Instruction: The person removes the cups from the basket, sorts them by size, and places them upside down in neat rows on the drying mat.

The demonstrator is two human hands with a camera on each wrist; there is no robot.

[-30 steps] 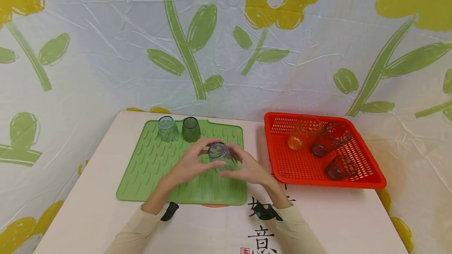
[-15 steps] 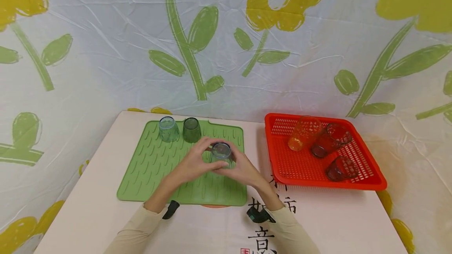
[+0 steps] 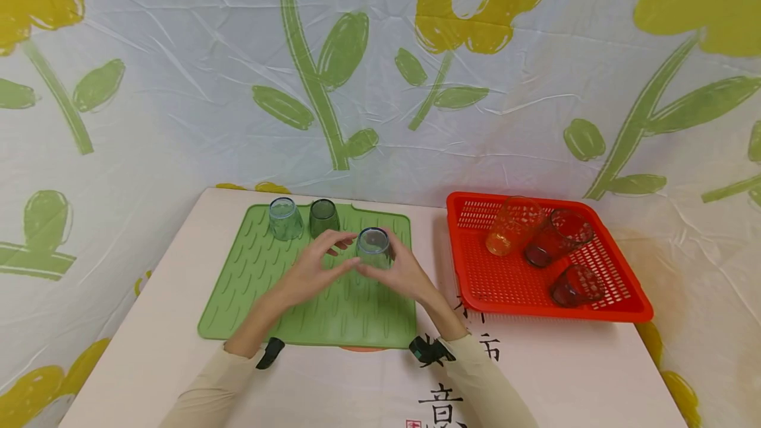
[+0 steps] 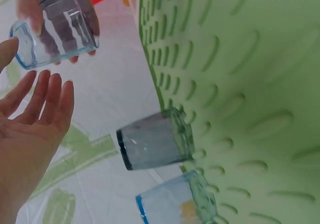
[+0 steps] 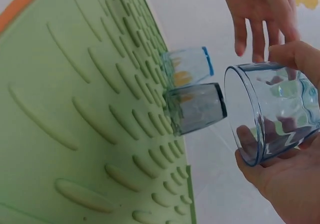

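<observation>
My right hand (image 3: 405, 275) grips a clear, bluish drinking glass (image 3: 374, 255) between thumb and fingers, above the right part of a green drying mat (image 3: 267, 302). In the right wrist view the mouth of this glass (image 5: 280, 111) faces the mat, so it is upside down. My left hand (image 3: 309, 275) is beside the glass, fingers spread and holding nothing; its thumb tip lies near the base of the glass in the left wrist view. Two glasses stand upside down at the back of the mat: a light blue one (image 3: 285, 220) and a dark grey one (image 3: 324, 218).
A red plastic basket (image 3: 481, 299) stands to the right of the mat. It holds a tall clear glass (image 3: 514, 224), a dark tall glass (image 3: 555, 238) and a short dark glass (image 3: 575, 286). Behind the table hangs a flowered cloth (image 3: 226, 137).
Both hands held the glass at first; the left hand has let go and moved left. The right hand has brought the glass slightly left and still grips it.
</observation>
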